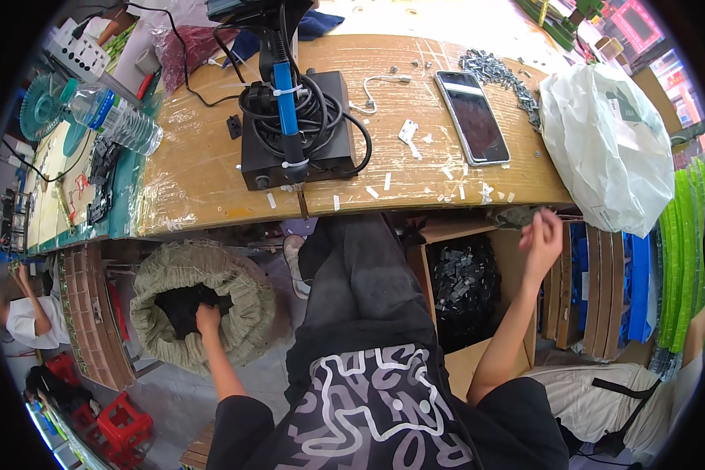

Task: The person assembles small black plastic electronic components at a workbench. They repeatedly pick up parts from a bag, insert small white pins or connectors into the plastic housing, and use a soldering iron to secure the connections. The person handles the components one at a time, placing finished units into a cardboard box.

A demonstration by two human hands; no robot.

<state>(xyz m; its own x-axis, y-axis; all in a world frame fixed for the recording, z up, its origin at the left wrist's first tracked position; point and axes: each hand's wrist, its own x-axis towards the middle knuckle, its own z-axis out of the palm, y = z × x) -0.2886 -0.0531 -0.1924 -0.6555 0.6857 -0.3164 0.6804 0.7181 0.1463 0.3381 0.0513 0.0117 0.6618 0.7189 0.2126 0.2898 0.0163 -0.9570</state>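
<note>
My left hand (207, 319) reaches into the mouth of a greenish woven sack (247, 274) at the left, its fingers bent against the black pieces (178, 307) inside. Those fingertips merge with the dark contents, so what they grip cannot be made out. Over at the right, my right hand (544, 239) is raised beside the table's front edge. Its fingers are loosely bent and a little apart, with no object visible in them. Below and left of it, an open cardboard box (525, 333) holds a black bag (466, 325) with small dark and grey parts.
On the table (204, 176) stands a black box-shaped unit (343, 94) with coiled cable and a blue-handled tool (286, 102). A phone (478, 121), metal pieces (489, 69), a white bag (603, 149) and a water bottle (121, 121) lie around it. Red stools (125, 419) stand lower left.
</note>
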